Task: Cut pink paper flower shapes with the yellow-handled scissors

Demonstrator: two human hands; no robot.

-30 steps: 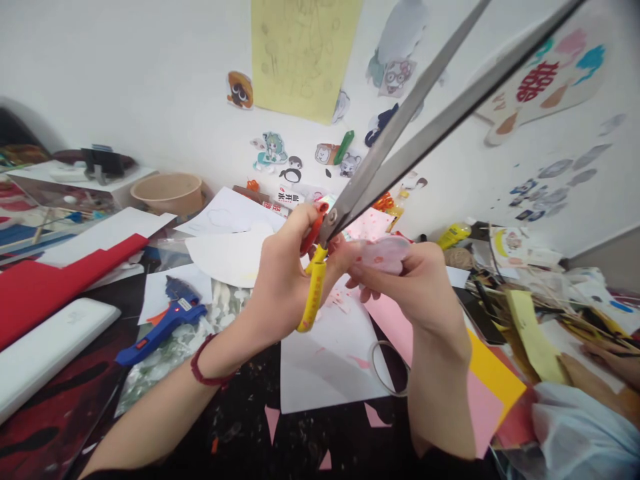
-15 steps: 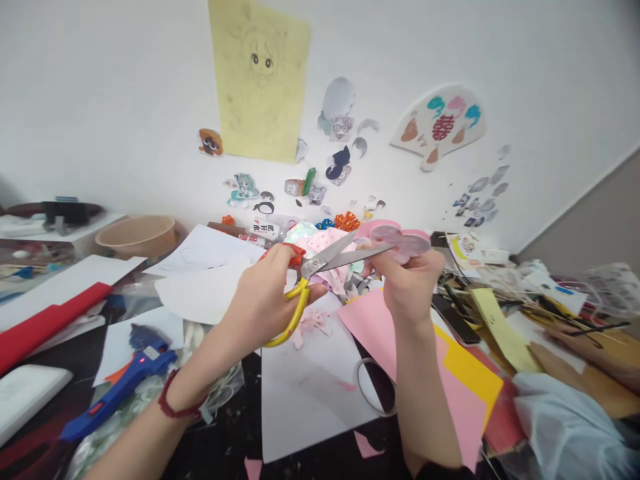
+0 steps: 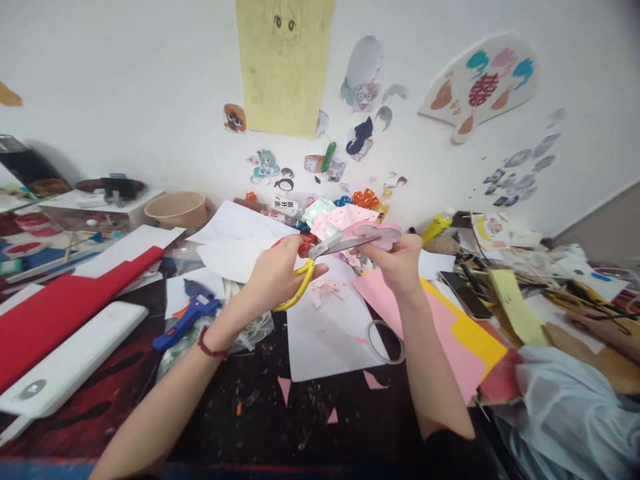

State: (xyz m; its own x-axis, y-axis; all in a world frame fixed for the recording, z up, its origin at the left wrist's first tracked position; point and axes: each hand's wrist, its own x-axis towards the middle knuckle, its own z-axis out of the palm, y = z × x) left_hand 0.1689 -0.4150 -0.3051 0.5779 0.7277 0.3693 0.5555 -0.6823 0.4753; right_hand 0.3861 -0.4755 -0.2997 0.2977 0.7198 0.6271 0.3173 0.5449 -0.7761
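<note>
My left hand (image 3: 274,275) is closed round a pair of scissors (image 3: 303,288) with one yellow and one red handle loop. The blades point right and sit slightly apart, against a pink piece with rounded lobes (image 3: 384,231). My right hand (image 3: 404,265) pinches that piece near its lower right edge. Whether it is paper or fabric, I cannot tell. Pink dotted fabric (image 3: 345,219) lies heaped just behind the blades. Below the hands is a white sheet (image 3: 320,347) with pink scraps on it.
A blue glue gun (image 3: 187,317), a white power strip-like case (image 3: 75,360) and a red sheet (image 3: 85,307) lie left. Tape roll (image 3: 371,340), pink paper (image 3: 450,353) and a phone (image 3: 465,295) lie right. Another person's hand (image 3: 600,327) is at far right.
The view has shifted, showing more of the tabletop. The scissor blades have come closer together, and the pink piece now looks flatter, seen more edge-on.
</note>
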